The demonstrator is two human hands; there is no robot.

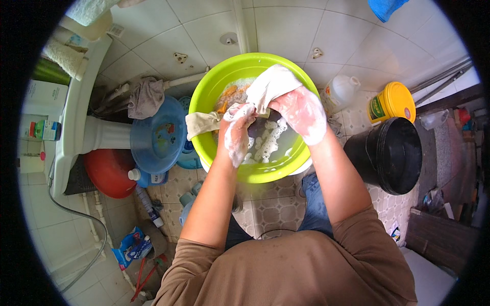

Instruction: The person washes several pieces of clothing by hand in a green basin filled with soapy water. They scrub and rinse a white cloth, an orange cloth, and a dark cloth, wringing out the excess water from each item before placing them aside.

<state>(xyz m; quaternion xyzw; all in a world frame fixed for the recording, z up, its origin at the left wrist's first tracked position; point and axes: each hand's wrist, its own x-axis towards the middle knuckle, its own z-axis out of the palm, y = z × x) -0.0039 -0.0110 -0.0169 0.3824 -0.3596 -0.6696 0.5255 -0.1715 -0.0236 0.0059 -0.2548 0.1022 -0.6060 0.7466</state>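
Note:
A lime-green plastic basin (270, 176) stands before me, holding soapy water with suds (268, 145). Above it, my left hand (238, 132), streaked with foam, grips the lower end of a wet white cloth (276, 85). My right hand (302, 113), foamy over its back and wrist, is closed on the same cloth from the right side. Orange fabric (229, 93) and a dark item (260, 127) lie in the water below the cloth. A cream cloth (203, 124) hangs over the basin's left rim. The fingertips are partly hidden by foam and cloth.
At left are a white pedestal sink (101, 132), a blue basin (139, 134), a red basin (111, 172) and a blue bottle (153, 178). A white jug (342, 91), a yellow bucket (396, 101) and a black bucket (367, 153) stand at right. The tiled wall is behind.

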